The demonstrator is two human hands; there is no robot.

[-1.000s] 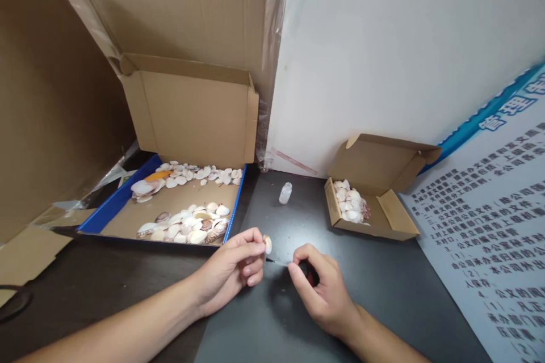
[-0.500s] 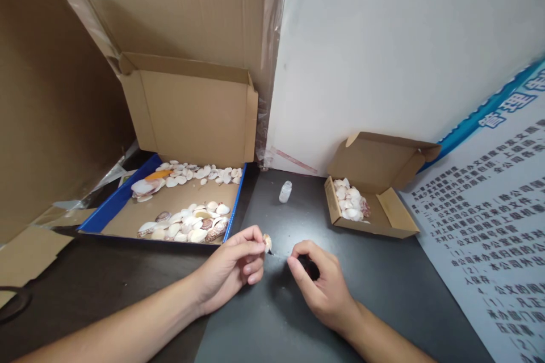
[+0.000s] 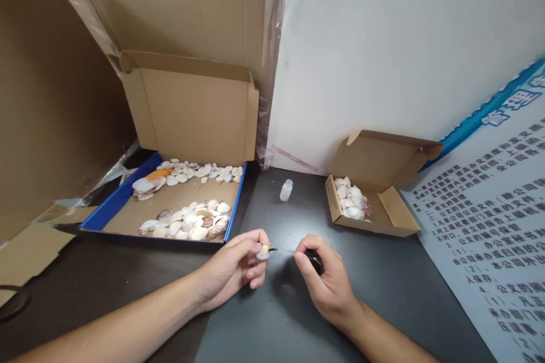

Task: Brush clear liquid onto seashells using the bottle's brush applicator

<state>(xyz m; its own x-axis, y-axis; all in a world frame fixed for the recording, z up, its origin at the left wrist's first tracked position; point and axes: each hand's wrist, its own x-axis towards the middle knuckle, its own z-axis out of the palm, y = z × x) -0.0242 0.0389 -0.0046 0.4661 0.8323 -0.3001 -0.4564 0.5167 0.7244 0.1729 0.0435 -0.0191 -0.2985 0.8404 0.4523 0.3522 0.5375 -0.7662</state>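
Between the thumb and fingertips of my left hand (image 3: 243,262) is a small pale seashell (image 3: 263,251). My right hand (image 3: 327,279) is closed round the black cap or handle (image 3: 314,261) of a thin brush (image 3: 286,250). The brush's clear stem points left, and its dark tip is at the shell's right edge, apparently touching it. Most of the black part is hidden by my fingers. Beyond both hands, a small bottle (image 3: 286,190) with whitish contents stands on the dark table (image 3: 255,323).
At the left, an open blue-edged cardboard box (image 3: 128,212) holds many shells in two groups. A smaller open cardboard box (image 3: 374,229) with white and pinkish shells sits at the right. Behind are cardboard and a white wall (image 3: 361,68); a printed poster (image 3: 481,227) borders the right.
My left hand has turned the shell so that more of its face shows. My right hand has shifted slightly right, and the brush tip now lies against the shell's edge.
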